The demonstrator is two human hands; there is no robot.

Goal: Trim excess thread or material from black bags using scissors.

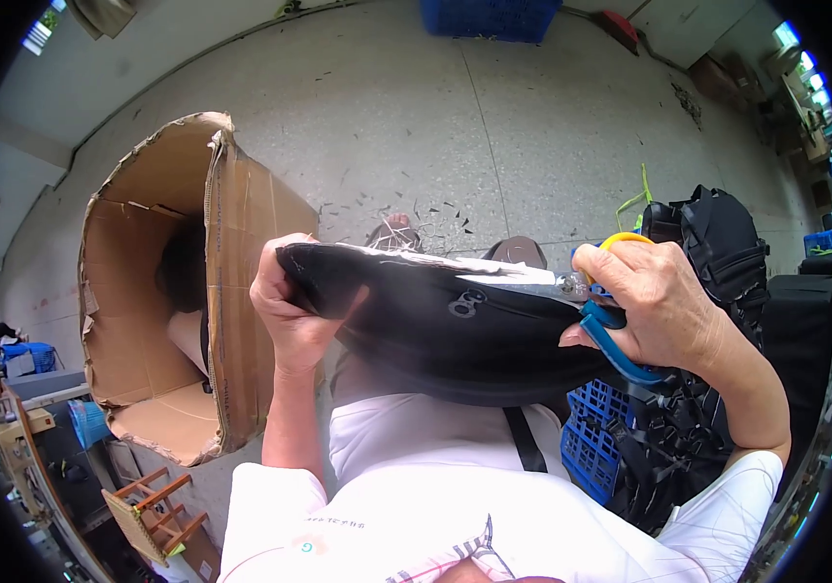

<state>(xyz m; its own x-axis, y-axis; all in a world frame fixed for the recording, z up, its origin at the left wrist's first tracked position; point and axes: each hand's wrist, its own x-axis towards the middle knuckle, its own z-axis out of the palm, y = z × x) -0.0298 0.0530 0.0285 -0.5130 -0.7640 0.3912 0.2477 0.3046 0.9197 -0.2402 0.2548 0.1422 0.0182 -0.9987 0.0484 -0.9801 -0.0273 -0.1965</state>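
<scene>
A black fabric piece [435,340], perhaps a bag, stretches across in front of my body. It has a small grey emblem and a pale, frayed edge [435,262] along its top. My left hand [285,306] grips its left end, thumb and fingers closed on the fabric. In my right hand [663,296] are scissors [622,352] with yellow and blue handles, my fingers through the loops. Their metal blades lie along the pale edge and point left. The handles are spread apart. How far the blades part is hard to see.
To my left a large cardboard box [260,282] lies with its mouth sideways and a dark item inside. On my right are black backpacks [722,238] and a blue plastic crate [595,437]. A wooden stool [139,515] stands lower left. Dark scraps [455,216] litter the floor.
</scene>
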